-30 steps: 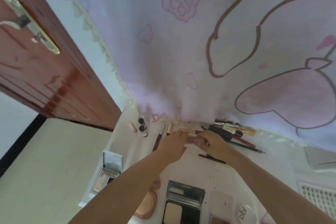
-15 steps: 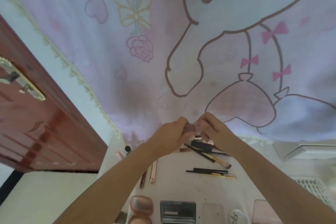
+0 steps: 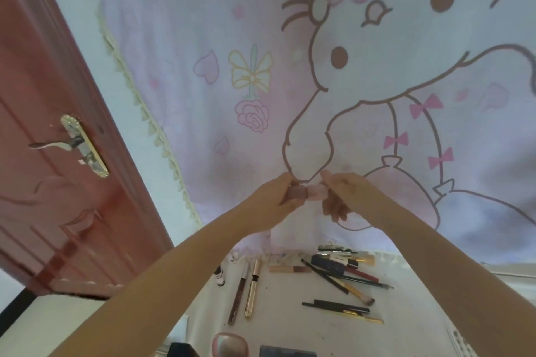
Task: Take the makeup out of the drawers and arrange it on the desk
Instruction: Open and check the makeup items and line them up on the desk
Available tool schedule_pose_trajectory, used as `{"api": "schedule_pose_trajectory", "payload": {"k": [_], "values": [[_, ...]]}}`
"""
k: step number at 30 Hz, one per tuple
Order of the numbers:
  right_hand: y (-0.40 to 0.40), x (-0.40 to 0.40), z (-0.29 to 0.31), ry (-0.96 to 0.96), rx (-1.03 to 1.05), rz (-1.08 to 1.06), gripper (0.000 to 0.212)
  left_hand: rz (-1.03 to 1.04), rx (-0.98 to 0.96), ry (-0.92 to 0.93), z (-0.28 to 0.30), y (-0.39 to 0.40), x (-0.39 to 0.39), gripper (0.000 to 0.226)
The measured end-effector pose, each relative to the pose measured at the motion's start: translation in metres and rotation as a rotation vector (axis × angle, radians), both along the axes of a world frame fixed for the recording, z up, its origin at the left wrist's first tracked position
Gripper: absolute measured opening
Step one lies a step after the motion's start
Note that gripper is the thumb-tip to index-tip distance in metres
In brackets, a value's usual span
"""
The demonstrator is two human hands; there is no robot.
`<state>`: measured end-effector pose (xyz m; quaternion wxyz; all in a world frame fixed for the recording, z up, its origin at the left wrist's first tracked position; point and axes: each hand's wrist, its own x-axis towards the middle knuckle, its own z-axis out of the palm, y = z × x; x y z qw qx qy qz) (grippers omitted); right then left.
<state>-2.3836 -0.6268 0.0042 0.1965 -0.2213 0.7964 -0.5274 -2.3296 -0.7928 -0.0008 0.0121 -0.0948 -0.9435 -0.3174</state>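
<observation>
Both hands are raised above the desk [image 3: 290, 293], a small pink makeup tube [image 3: 307, 193] held between them in front of the cartoon curtain [image 3: 261, 38]. From where I watch, my left hand [image 3: 275, 200] has its fingers curled round the darker end, and my right hand [image 3: 342, 194] pinches the paler end. Whether the cap is being pulled off or pushed on I cannot tell.

I judge the job well under way. Along the desk's far edge, under the curtain hem, lie a gold tube [image 3: 253, 287], a dark slim pencil [image 3: 238, 295], a two-tone stick [image 3: 290, 269] and a loose heap of brushes and pens [image 3: 345, 269]. A black-and-gold brush [image 3: 342, 307] sits nearer the middle, and a pink compact [image 3: 230, 343] shows at the near edge. No drawer is in view, so what remains inside I cannot say.

A red door [image 3: 58, 153] stands at the left. The curtain hem drapes onto the far edge and may crowd that row.
</observation>
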Motion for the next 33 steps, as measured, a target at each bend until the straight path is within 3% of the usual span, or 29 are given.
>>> {"api": "schedule_pose_trajectory", "payload": {"k": [2, 6, 9, 12, 14, 17, 19, 21, 24, 26, 28, 31, 33], "values": [[-0.005, -0.002, 0.006, 0.032, 0.017, -0.015, 0.029, -0.003, -0.072, 0.071, 0.007, -0.001, 0.001, 0.021], [-0.011, -0.005, 0.014, 0.141, -0.153, -0.012, 0.015, 0.037, -0.118, 0.111, 0.02, -0.009, 0.001, 0.025], [-0.017, -0.011, 0.023, 0.233, -0.228, 0.041, 0.03, 0.056, -0.012, 0.024, 0.035, -0.02, -0.002, 0.027], [-0.021, -0.015, 0.03, 0.276, -0.206, 0.074, 0.039, 0.083, -0.08, 0.107, 0.045, -0.031, -0.006, 0.027], [-0.024, -0.018, 0.036, 0.198, -0.255, 0.105, 0.036, 0.109, -0.145, 0.217, 0.048, -0.035, -0.007, 0.026], [-0.03, -0.015, 0.051, -0.066, -0.169, 0.142, 0.006, 0.137, -0.163, 0.347, 0.053, -0.038, -0.007, 0.025], [-0.035, -0.017, 0.051, -0.077, -0.04, 0.118, 0.034, 0.138, -0.173, 0.411, 0.053, -0.036, -0.006, 0.023], [-0.04, -0.018, 0.048, -0.006, -0.053, 0.072, 0.037, 0.163, -0.201, 0.432, 0.051, -0.035, -0.006, 0.023], [-0.041, -0.02, 0.041, 0.167, -0.104, 0.073, 0.022, 0.192, -0.241, 0.398, 0.048, -0.038, -0.007, 0.022], [-0.04, -0.023, 0.036, 0.282, -0.156, 0.093, 0.022, 0.202, -0.168, 0.359, 0.047, -0.041, -0.008, 0.018], [-0.038, -0.027, 0.03, 0.339, -0.19, 0.126, 0.035, 0.209, -0.043, 0.321, 0.047, -0.043, -0.007, 0.014], [-0.035, -0.031, 0.028, 0.267, -0.222, 0.187, 0.034, 0.213, -0.014, 0.302, 0.047, -0.042, -0.007, 0.012], [-0.036, -0.028, 0.035, 0.088, -0.22, 0.161, 0.014, 0.224, -0.039, 0.3, 0.047, -0.042, -0.007, 0.01]]}}
